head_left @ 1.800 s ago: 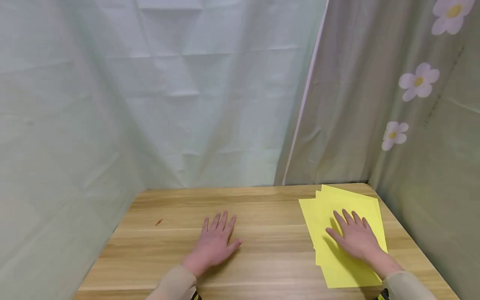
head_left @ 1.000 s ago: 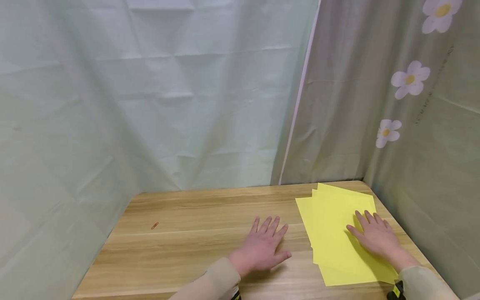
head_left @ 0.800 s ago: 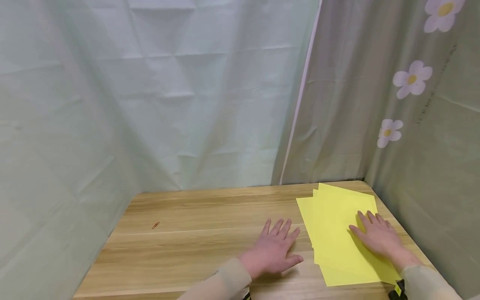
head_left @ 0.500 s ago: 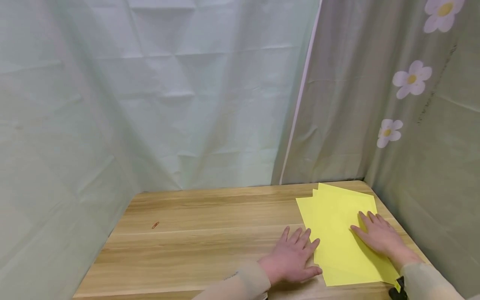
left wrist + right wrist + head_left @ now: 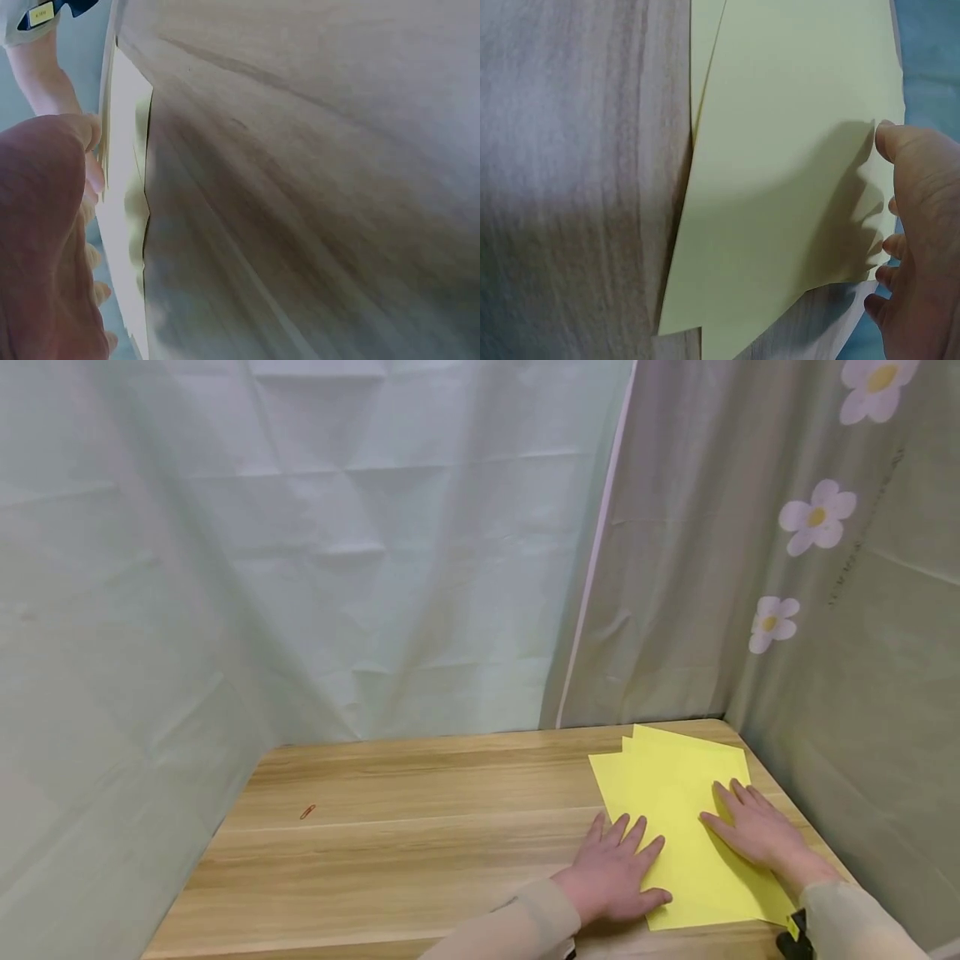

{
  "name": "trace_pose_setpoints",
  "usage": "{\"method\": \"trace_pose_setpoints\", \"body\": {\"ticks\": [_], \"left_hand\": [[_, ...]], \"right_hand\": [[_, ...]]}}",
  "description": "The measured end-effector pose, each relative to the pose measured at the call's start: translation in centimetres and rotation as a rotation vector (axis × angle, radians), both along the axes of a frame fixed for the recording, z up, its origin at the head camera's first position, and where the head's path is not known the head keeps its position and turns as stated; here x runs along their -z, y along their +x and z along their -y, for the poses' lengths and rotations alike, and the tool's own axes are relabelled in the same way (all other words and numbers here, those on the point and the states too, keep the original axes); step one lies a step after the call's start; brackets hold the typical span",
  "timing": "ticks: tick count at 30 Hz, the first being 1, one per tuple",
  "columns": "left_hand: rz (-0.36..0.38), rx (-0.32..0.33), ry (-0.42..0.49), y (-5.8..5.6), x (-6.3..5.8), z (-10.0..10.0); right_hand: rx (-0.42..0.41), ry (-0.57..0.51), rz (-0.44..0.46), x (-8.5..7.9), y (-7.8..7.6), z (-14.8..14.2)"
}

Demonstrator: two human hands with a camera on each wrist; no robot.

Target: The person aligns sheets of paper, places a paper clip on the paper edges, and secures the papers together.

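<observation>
Several yellow paper sheets [image 5: 675, 802] lie in an uneven, overlapping pile at the right of the wooden table. My right hand [image 5: 757, 831] is over the pile's right side, fingers spread. In the right wrist view that hand [image 5: 922, 232] throws a shadow on the yellow paper [image 5: 780, 150]. At the pile's left edge is my left hand [image 5: 615, 868], fingers spread, its fingertips over the paper. The left wrist view shows the left palm [image 5: 45, 240] beside the sheets [image 5: 124, 187]; whether it touches them I cannot tell. Neither hand grips anything.
A small red paper clip [image 5: 307, 812] lies on the left part of the wooden table [image 5: 420, 843]. Pale curtains [image 5: 420, 568] hang behind and at both sides of it, with printed white flowers [image 5: 817, 517] at the right.
My left hand has slid rightward across the table from the middle to the paper pile's left edge. Earlier, the right hand shifted slightly right over the sheets. The view has turned slightly.
</observation>
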State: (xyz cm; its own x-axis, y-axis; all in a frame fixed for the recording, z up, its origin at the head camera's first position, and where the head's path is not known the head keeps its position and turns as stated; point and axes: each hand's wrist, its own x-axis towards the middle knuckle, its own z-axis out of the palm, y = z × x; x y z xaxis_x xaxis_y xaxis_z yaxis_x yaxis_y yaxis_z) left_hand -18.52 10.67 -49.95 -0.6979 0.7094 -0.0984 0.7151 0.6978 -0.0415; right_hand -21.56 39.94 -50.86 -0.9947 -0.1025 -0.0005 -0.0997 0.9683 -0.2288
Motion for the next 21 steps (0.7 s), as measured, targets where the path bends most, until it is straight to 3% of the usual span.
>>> {"method": "trace_pose_setpoints", "body": {"ticks": [16,21], "left_hand": [[0.066,-0.059,-0.031,-1.1,1.7,-0.6],[0.061,-0.059,-0.024,-1.1,1.8,-0.4]], "right_hand": [[-0.006,0.020,0.036,0.1,0.2,0.1],[-0.011,0.012,0.038,-0.1,0.3,0.5]]}}
